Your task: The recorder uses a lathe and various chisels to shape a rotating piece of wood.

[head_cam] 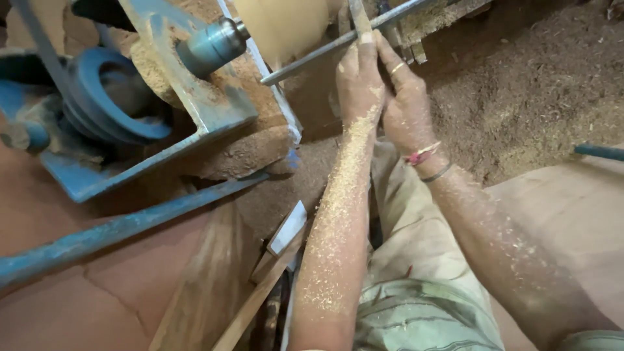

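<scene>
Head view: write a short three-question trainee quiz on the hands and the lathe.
1. True or false: both hands grip one tool.
2. What coats the left forearm? A) paint B) sawdust C) oil
3. What does the tool rest across?

Key:
1. True: left hand and right hand close together around the chisel.
2. B: sawdust covers the left forearm.
3. The metal bar beside the pale wooden workpiece.

Left hand [359, 81] and right hand [406, 104] pressed together, both closed on flat chisel [359, 16]. Chisel lies across grey metal rest bar [325, 47], tip toward pale wooden workpiece [283, 26] on blue lathe [188, 84]. Forearms dusted with sawdust. Sawdust heap [533, 84] beyond hands.
</scene>
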